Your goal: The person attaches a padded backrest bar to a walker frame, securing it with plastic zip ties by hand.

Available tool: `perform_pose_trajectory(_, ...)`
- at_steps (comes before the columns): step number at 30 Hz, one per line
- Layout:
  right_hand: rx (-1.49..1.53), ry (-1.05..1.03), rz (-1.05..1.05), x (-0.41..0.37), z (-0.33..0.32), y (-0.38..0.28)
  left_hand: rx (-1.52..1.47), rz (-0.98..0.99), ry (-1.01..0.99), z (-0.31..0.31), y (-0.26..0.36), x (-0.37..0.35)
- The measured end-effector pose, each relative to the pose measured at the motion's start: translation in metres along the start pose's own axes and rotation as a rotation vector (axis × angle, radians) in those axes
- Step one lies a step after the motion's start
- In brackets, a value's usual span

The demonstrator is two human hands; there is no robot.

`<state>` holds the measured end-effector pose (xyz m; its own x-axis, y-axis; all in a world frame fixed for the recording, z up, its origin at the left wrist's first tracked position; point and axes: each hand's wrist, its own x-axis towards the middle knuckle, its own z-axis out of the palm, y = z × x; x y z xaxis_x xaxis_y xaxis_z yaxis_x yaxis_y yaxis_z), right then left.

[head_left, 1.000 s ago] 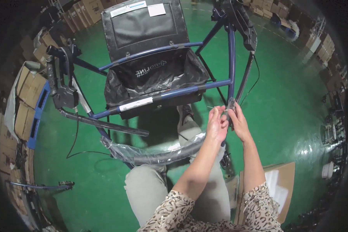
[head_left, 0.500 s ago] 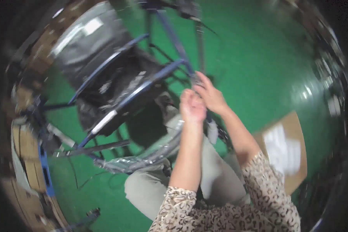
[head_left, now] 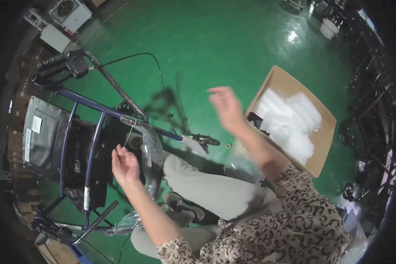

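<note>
My left hand (head_left: pixel 126 166) is palm up with loosely bent fingers, beside the blue tubular frame (head_left: pixel 91 163) and the black fabric seat (head_left: pixel 77 154). Nothing shows in it. A thin white strip (head_left: pixel 130 133) hangs from the frame just above its fingertips. Clear plastic wrap (head_left: pixel 151 154) covers a curved part of the frame to the right of that hand. My right hand (head_left: pixel 225 107) is raised over the green floor, slightly blurred, its fingers stretched to the left and nothing visible in them. It is between the frame and the cardboard box (head_left: pixel 325 152).
White foam packing (head_left: pixel 290 125) fills the box on the right. A small wheel (head_left: pixel 206 140) and a clear plastic bag (head_left: pixel 242 163) lie ahead of my leg. A black cable (head_left: pixel 159 70) arches from the handle (head_left: pixel 77 64). More dark frames stand at the far right.
My hands, together at the frame tube before, are now apart, the left by the seat and the right toward the box. The view has turned right, showing more of the box.
</note>
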<state>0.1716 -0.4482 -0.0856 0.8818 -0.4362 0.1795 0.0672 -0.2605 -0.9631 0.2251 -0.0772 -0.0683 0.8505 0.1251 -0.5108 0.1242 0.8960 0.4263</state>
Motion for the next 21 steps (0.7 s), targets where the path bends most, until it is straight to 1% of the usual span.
perform_pose_trajectory(1,-0.013,0.086,0.041,0.002,-0.029,0.020,0.028,0.031,0.016,-0.001,0.010,-0.010)
perform_pose_trajectory(3,-0.070,0.184,0.189,0.004,-0.089,0.070,0.055,0.074,0.014,-0.002,0.030,-0.026)
perform_pose_trajectory(4,-0.080,0.219,0.228,0.001,-0.115,0.092,0.069,0.081,0.006,0.000,0.035,-0.034)
perform_pose_trajectory(6,-0.246,-0.140,0.398,-0.011,-0.153,0.127,0.099,0.099,0.009,0.005,0.040,-0.052)
perform_pose_trajectory(7,-0.280,-0.224,0.440,-0.017,-0.165,0.138,0.112,0.102,0.003,0.010,0.039,-0.060)
perform_pose_trajectory(9,-0.363,-0.573,0.793,-0.030,-0.173,0.148,0.205,0.152,0.036,0.022,0.034,-0.074)
perform_pose_trajectory(12,-0.427,-0.787,1.020,-0.046,-0.173,0.172,0.335,0.209,0.012,0.034,0.030,-0.096)
perform_pose_trajectory(13,-0.434,-0.823,1.052,-0.055,-0.176,0.182,0.365,0.225,0.005,0.037,0.030,-0.102)
perform_pose_trajectory(16,-0.464,-0.788,0.919,-0.076,-0.190,0.209,0.473,0.278,0.021,0.052,0.030,-0.117)
perform_pose_trajectory(18,-0.497,-0.796,0.794,-0.068,-0.181,0.220,0.514,0.351,0.054,0.056,0.037,-0.131)
perform_pose_trajectory(19,-0.524,-0.826,0.681,-0.067,-0.187,0.219,0.512,0.402,0.076,0.058,0.040,-0.133)
perform_pose_trajectory(21,-0.907,-0.801,0.273,-0.050,-0.192,0.226,0.628,0.575,0.170,0.062,0.048,-0.138)
